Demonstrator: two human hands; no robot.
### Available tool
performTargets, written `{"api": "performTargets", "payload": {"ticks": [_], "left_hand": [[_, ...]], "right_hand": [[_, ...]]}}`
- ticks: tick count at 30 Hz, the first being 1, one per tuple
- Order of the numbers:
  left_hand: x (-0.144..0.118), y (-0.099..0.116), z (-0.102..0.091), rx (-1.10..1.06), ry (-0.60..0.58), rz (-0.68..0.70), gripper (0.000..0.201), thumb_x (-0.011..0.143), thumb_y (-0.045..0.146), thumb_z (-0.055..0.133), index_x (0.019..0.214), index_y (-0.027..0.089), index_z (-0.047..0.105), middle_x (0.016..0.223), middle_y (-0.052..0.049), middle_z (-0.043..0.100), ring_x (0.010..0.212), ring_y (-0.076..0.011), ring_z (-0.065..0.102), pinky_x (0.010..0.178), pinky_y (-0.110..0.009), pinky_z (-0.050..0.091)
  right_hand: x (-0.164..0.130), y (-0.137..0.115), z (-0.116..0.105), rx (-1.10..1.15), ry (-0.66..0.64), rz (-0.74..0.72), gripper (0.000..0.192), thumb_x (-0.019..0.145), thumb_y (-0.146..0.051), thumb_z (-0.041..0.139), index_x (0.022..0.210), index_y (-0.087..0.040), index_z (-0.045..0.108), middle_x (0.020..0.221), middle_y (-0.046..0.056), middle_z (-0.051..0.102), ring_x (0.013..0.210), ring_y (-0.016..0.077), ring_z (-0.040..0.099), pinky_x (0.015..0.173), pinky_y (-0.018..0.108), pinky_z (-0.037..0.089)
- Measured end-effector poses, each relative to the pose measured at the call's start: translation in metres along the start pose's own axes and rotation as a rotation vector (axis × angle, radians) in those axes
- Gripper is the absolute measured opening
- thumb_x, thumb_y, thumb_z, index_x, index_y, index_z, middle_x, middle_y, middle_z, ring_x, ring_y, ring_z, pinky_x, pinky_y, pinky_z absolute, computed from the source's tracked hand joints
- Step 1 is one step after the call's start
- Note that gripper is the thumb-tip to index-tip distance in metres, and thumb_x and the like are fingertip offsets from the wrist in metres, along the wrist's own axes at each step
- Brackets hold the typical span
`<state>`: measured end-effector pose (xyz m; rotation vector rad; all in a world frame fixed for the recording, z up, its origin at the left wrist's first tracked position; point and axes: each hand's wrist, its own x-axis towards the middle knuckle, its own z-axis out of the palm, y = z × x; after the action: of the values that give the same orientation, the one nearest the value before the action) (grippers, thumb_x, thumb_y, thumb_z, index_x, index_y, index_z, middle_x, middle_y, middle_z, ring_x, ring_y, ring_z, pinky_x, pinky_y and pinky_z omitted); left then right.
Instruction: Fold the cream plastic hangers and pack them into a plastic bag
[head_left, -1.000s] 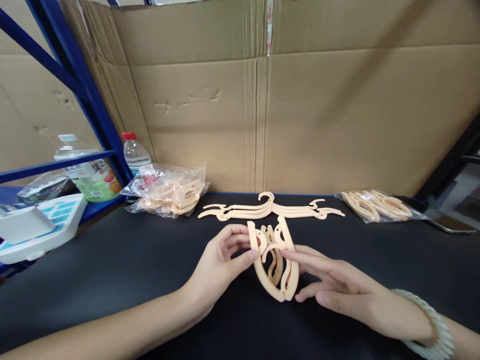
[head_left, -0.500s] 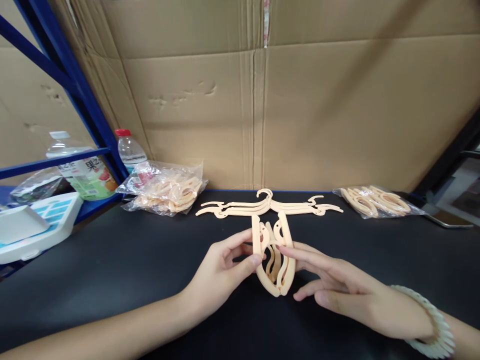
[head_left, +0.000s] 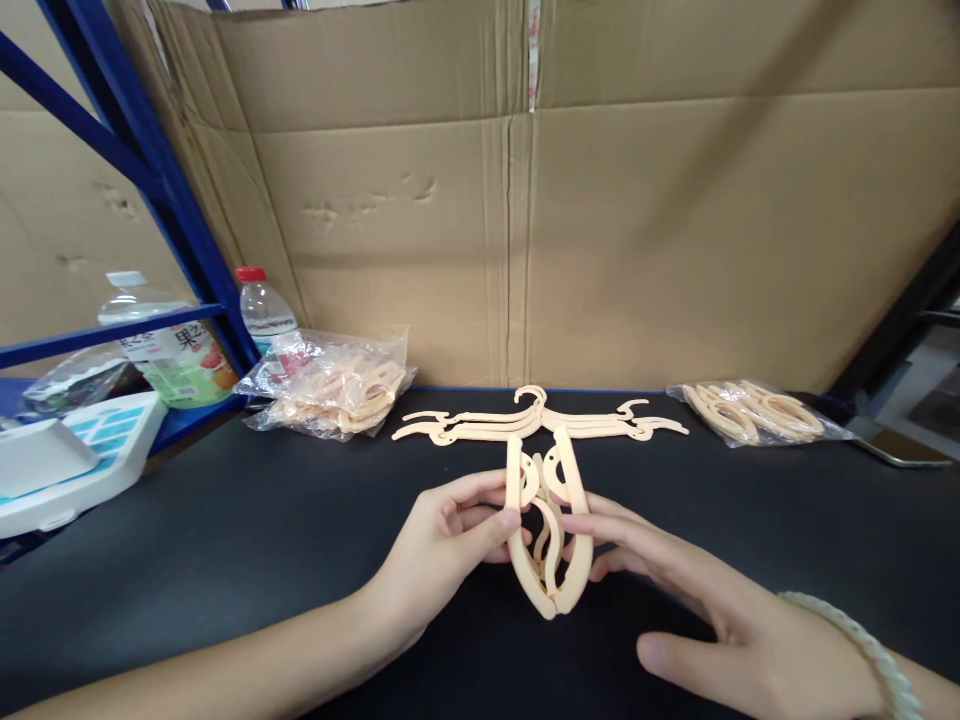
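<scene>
- L hand point(head_left: 431, 545): palm sideways, forearm in from the near left. Thumb on the front, fingers behind, pinching one arm of the folded hanger point(head_left: 556, 540).
- R hand point(head_left: 720, 600): reaching in from the near right, pale bracelet point(head_left: 851, 620) on the wrist. Thumb's spread wide, not touching anything; the other fingers go in front of and behind the hanger's other arm. Can't tell if they're squeezing.
- Folded hanger is on the near side of the hanger pile point(head_left: 537, 412) (opened-out ones, overlapping), tip down, arms up in a narrow V, hook tucked btwn them. Can't tell if the tip touches the tbl.
- Black tbl point(head_left: 262, 540) under the pile, cardboard wall point(head_left: 675, 250) right behind it, blue metal frame point(head_left: 161, 190) well left of it.
- L bag point(head_left: 322, 350): clear plastic, left of the pile, w/ several folded hangers inside, crinkly.
- R bag point(head_left: 834, 433): same kinda thing right of the pile, lying flatter, also folded hangers.
- Red-cap bottle point(head_left: 262, 305), see-thru, left of the pile behind L bag. White-cap bottle point(head_left: 180, 350) w/ a fruit label is further left.
- White/blue tray point(head_left: 45, 520) far left of the pile, cut off by the edge.
</scene>
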<state>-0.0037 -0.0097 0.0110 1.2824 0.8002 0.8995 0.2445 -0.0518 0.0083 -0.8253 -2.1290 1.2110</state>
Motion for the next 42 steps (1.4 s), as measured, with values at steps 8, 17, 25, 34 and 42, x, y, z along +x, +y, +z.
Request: {"api": "performTargets", "payload": {"ticks": [8, 17, 25, 34, 42], "left_hand": [[-0.002, -0.003, 0.004, 0.058, 0.024, -0.011, 0.034, 0.074, 0.033, 0.075, 0.1, 0.013, 0.064, 0.089, -0.009, 0.068, 0.078, -0.0201, 0.066, 0.068, -0.031, 0.057], [0.0, -0.008, -0.005, 0.197, 0.072, 0.175, 0.04, 0.082, 0.031, 0.066, 0.121, 0.024, 0.057, 0.094, -0.004, 0.059, 0.097, -0.0206, 0.06, 0.084, -0.034, 0.055], [-0.013, -0.004, -0.01, 0.918, -0.222, 0.385, 0.058, 0.083, 0.028, 0.064, 0.138, 0.03, 0.046, 0.144, -0.007, 0.044, 0.134, -0.0295, 0.037, 0.113, -0.045, 0.031], [-0.027, 0.006, -0.007, 1.098, -0.515, 0.24, 0.072, 0.088, 0.047, 0.055, 0.148, 0.028, 0.021, 0.156, -0.005, 0.011, 0.143, -0.0342, 0.012, 0.115, -0.056, 0.009], [-0.029, 0.005, -0.013, 1.061, -0.473, 0.27, 0.076, 0.086, 0.045, 0.059, 0.148, 0.026, 0.019, 0.155, -0.006, 0.011, 0.142, -0.0359, 0.013, 0.115, -0.053, 0.017]], "right_hand": [[0.002, -0.006, 0.001, 0.024, -0.054, 0.027, 0.057, 0.086, -0.017, 0.059, 0.139, -0.034, 0.044, 0.149, 0.007, 0.038, 0.128, 0.0275, 0.046, 0.103, 0.046, 0.043], [0.007, -0.003, -0.005, 0.278, 0.0, 0.063, 0.05, 0.089, -0.029, 0.059, 0.138, -0.031, 0.047, 0.138, 0.009, 0.047, 0.094, 0.0168, 0.06, 0.087, 0.036, 0.051], [0.013, 0.021, -0.018, -0.255, 0.354, 0.139, 0.031, 0.091, -0.039, 0.053, 0.117, -0.026, 0.065, 0.107, 0.008, 0.063, 0.1, 0.0253, 0.057, 0.092, 0.043, 0.046], [0.01, 0.023, -0.014, -0.645, 0.188, 0.072, 0.053, 0.09, -0.037, 0.054, 0.139, -0.023, 0.044, 0.106, 0.009, 0.056, 0.097, 0.0243, 0.049, 0.092, 0.044, 0.043], [0.012, 0.021, -0.012, -0.749, 0.107, 0.102, 0.052, 0.092, -0.044, 0.05, 0.141, -0.026, 0.041, 0.108, 0.009, 0.053, 0.098, 0.0245, 0.047, 0.092, 0.044, 0.042]]}}
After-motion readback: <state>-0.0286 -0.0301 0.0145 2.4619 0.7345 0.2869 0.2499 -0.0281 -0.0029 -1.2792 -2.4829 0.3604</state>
